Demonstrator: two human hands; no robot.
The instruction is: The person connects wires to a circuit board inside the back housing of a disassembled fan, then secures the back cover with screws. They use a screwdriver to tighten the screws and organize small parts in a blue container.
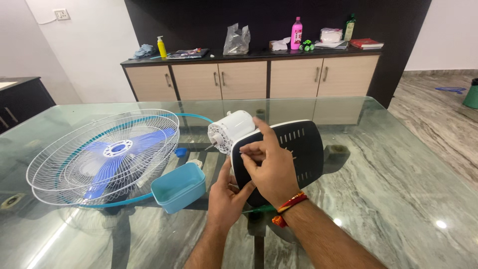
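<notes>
Fan dismantled on glass table (398, 164).
Left hand (226, 197) grips the fan base (303, 149); right hand (269, 167) pinches a small screw-like part beside the motor (230, 130). Grilles (99, 154) and blade (119, 149) already off; base remains attached.

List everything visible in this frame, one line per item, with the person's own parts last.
fan motor unit: 1, white, table centre
fan base: 1, black and white, held upright
wire fan guards: 2, white, stacked at table's left
fan blade: 1, blue, inside guards
small tub: 1, light blue, beside guards
glass table: 1, clear
sideboard: 1, beige doors, back wall
pink bottle: 1, on sideboard
left hand: under base
right hand: on base
</notes>
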